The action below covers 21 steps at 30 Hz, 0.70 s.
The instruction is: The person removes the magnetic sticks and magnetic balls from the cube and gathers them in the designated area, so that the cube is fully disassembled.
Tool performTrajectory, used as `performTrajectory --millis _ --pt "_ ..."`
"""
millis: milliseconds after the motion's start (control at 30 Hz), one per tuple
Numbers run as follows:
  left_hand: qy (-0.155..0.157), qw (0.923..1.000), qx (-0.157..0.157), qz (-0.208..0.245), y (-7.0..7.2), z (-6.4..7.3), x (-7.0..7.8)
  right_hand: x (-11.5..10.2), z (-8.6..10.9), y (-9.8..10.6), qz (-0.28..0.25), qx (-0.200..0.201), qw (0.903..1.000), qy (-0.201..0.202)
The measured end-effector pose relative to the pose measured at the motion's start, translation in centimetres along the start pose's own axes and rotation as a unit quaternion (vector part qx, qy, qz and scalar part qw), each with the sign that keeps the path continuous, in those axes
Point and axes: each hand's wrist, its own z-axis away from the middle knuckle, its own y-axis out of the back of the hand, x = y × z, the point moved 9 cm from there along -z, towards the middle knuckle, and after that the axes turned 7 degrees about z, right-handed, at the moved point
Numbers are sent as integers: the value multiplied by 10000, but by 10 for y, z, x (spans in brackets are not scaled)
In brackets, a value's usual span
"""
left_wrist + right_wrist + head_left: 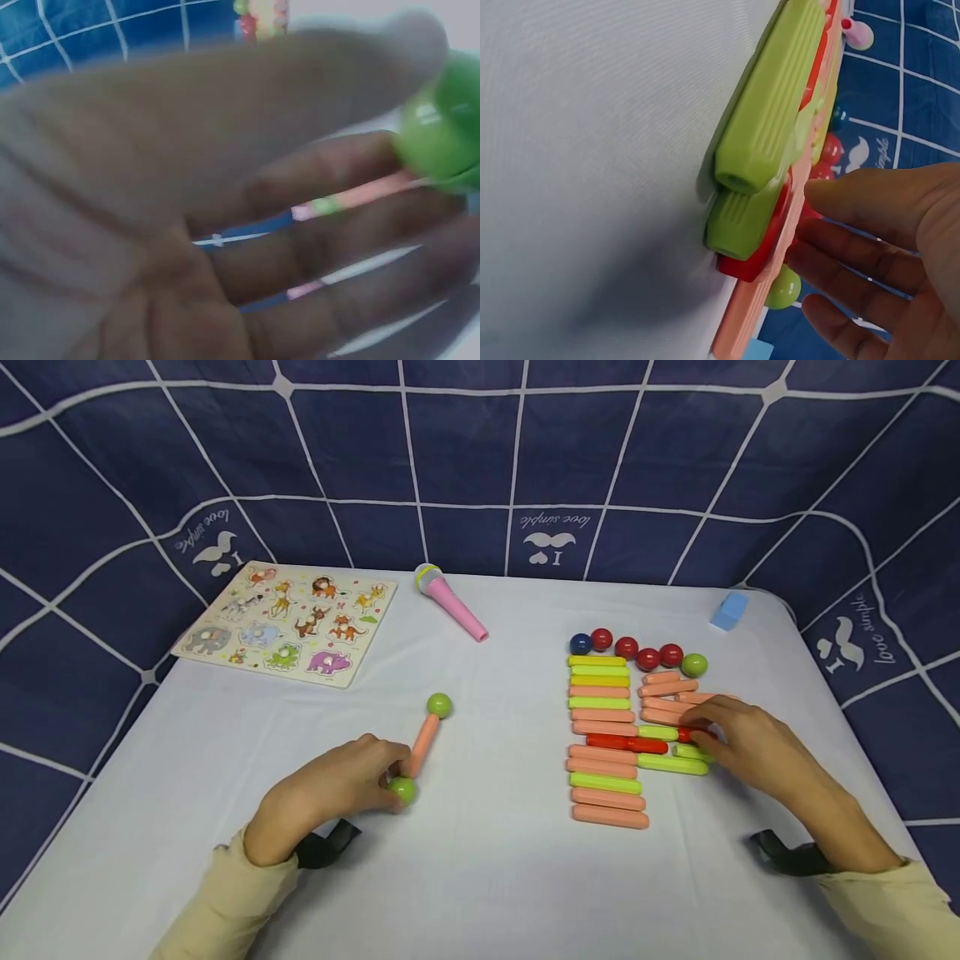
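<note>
My left hand pinches a green ball between thumb and fingertips. An orange stick runs from this ball to a second green ball. In the left wrist view the held ball shows at the fingertips. On the right, my right hand reaches over the ends of a group of sticks, fingers loosely bent. The right wrist view shows its thumb and fingertips right at the edge of an orange stick. Green sticks and a red stick lie beside it.
Orange, yellow, green and red sticks lie in a column beside the right hand. Behind them sits a row of red balls, a blue ball and a green ball. Farther back are an animal puzzle board, pink microphone and blue block.
</note>
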Motion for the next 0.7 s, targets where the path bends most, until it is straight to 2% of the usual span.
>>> performTrajectory --millis 67,133,233,333,400,567,700 --pt "1 9993 197 -304 12 -1 5 -1 0 2 20 64 10000 15" --pt "-133 9966 499 -648 27 -6 13 -1 0 4 39 149 9999 28" --pt "-761 9888 805 -996 41 -19 29 -2 2 5 -39 223 9997 41" --pt "-1354 9822 686 -1104 40 -36 37 -3 4 3 -134 208 9997 41" --pt "-1579 9797 537 -1110 37 -47 37 -5 4 2 -174 200 9996 41" --pt "-1727 9772 316 -1193 32 -68 25 -6 3 -1 -230 198 9995 25" --pt "-1868 9765 327 -1023 31 -74 17 -7 3 0 -202 248 9994 111"
